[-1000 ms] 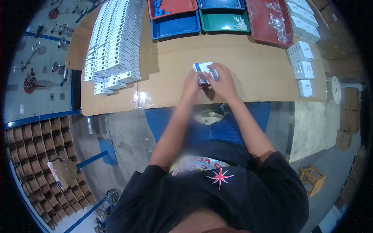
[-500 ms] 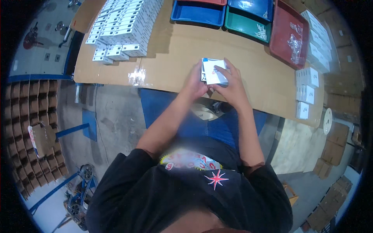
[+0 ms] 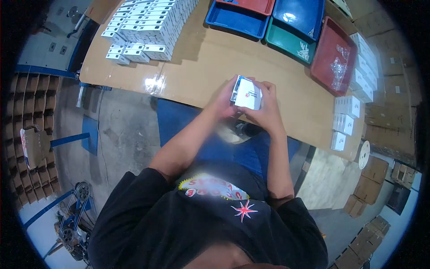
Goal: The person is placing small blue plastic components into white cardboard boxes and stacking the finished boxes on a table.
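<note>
Both hands meet over the near edge of the cardboard-covered table [image 3: 192, 76]. My left hand [image 3: 222, 102] is closed around the left side of a small white box [image 3: 235, 88] with blue and dark print. A white folded leaflet or card [image 3: 248, 94] with a small red mark lies over the box, hiding most of it. My right hand [image 3: 268, 106] grips the leaflet's right side, thumb at the near edge and fingers curled behind the far one. Whether the leaflet is partly inside the box, I cannot tell.
Many similar white boxes [image 3: 156, 33] are stacked at the far left. Blue, green and red trays [image 3: 316, 67] stand at the far right, some holding small white parts and clear plastic bags [image 3: 339, 71]. More white boxes [image 3: 347, 107] line the right edge, near a spool [image 3: 364, 154].
The leaflet has turned slightly and sits closer over the box. My right thumb has slid off its face to the near edge. The whole view has shifted a little.
</note>
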Demonstrator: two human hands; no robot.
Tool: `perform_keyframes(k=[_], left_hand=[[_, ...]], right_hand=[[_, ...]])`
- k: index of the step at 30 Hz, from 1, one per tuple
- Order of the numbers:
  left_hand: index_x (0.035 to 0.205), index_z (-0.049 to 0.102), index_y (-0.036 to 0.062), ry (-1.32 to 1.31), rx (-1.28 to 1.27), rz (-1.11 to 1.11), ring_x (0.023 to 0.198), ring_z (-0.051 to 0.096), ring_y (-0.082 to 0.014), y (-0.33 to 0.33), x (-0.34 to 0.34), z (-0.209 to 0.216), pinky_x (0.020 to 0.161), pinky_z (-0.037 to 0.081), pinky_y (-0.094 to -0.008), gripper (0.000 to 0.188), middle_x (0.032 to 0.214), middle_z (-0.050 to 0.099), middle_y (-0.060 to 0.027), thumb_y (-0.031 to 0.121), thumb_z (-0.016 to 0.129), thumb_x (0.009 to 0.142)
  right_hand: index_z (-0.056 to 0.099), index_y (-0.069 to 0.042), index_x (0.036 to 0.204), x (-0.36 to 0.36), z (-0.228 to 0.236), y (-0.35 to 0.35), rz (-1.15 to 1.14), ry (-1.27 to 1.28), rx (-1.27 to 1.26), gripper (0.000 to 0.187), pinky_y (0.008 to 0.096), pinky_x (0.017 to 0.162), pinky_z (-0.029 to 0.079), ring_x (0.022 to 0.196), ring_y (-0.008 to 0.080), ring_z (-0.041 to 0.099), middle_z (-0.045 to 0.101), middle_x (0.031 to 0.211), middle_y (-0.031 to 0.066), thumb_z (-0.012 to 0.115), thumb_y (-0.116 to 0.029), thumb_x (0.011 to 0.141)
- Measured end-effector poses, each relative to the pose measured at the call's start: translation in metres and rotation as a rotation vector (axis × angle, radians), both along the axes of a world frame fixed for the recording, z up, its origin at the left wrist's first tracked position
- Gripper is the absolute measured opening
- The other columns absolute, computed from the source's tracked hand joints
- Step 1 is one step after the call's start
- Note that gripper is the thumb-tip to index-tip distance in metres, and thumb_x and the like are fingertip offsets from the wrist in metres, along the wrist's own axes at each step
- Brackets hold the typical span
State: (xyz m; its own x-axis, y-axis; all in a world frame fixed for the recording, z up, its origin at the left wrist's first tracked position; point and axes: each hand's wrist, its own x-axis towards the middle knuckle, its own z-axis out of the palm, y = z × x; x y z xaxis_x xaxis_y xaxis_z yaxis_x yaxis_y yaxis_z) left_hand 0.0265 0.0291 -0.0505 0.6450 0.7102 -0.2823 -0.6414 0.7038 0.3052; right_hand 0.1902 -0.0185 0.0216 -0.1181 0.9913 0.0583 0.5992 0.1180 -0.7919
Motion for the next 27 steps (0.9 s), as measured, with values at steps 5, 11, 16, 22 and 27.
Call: perform_keyframes(k=[5, 11, 16, 22, 27], left_hand=[[0.143, 0.055, 0.0093, 0.017, 0.001, -0.003, 0.118, 0.067, -0.0282, 0.004, 0.003, -0.013, 0.097, 0.057, -0.0431, 0.059, 0.132, 0.066, -0.0111, 0.053, 0.036, 0.109], [0.129, 0.06, 0.0099, 0.028, -0.043, 0.002, 0.097, 0.071, -0.0227, 0.002, 0.007, -0.015, 0.077, 0.059, -0.0374, 0.051, 0.112, 0.07, -0.0083, 0.052, 0.04, 0.109], [0.126, 0.061, 0.0112, 0.091, -0.078, 0.039, 0.094, 0.071, -0.0219, -0.001, 0.01, -0.006, 0.076, 0.059, -0.0359, 0.047, 0.109, 0.07, -0.0071, 0.052, 0.044, 0.108], [0.127, 0.06, 0.0108, 0.068, -0.058, 0.044, 0.098, 0.071, -0.0228, -0.002, 0.015, -0.004, 0.083, 0.059, -0.0373, 0.049, 0.109, 0.07, -0.0076, 0.053, 0.044, 0.108], [0.133, 0.057, 0.0098, 0.103, 0.013, 0.034, 0.102, 0.07, -0.0225, -0.004, 0.01, -0.006, 0.085, 0.059, -0.0368, 0.052, 0.115, 0.07, -0.0081, 0.053, 0.044, 0.108]], right_hand=[[0.055, -0.005, 0.138, 0.0, -0.009, 0.005, -0.041, 0.02, 0.044, 0.087, 0.0443, 0.108, 0.047, 0.128, 0.0379, 0.053, 0.048, 0.139, 0.0173, 0.094, -0.019, 0.061], [0.056, -0.009, 0.138, 0.0, -0.016, 0.007, -0.003, -0.085, 0.188, 0.086, 0.0465, 0.108, 0.047, 0.128, 0.0367, 0.054, 0.056, 0.138, 0.014, 0.093, -0.021, 0.061], [0.06, -0.008, 0.135, -0.002, -0.014, 0.009, 0.008, -0.08, 0.188, 0.084, 0.0467, 0.106, 0.047, 0.126, 0.0367, 0.055, 0.06, 0.133, 0.0134, 0.094, -0.022, 0.06], [0.06, -0.008, 0.134, 0.002, -0.018, 0.009, 0.006, -0.074, 0.186, 0.084, 0.047, 0.104, 0.048, 0.124, 0.0366, 0.057, 0.061, 0.133, 0.0139, 0.095, -0.024, 0.059], [0.06, -0.008, 0.134, 0.003, -0.022, 0.01, 0.011, -0.092, 0.168, 0.086, 0.047, 0.105, 0.049, 0.126, 0.0367, 0.058, 0.061, 0.135, 0.0147, 0.096, -0.027, 0.058]])
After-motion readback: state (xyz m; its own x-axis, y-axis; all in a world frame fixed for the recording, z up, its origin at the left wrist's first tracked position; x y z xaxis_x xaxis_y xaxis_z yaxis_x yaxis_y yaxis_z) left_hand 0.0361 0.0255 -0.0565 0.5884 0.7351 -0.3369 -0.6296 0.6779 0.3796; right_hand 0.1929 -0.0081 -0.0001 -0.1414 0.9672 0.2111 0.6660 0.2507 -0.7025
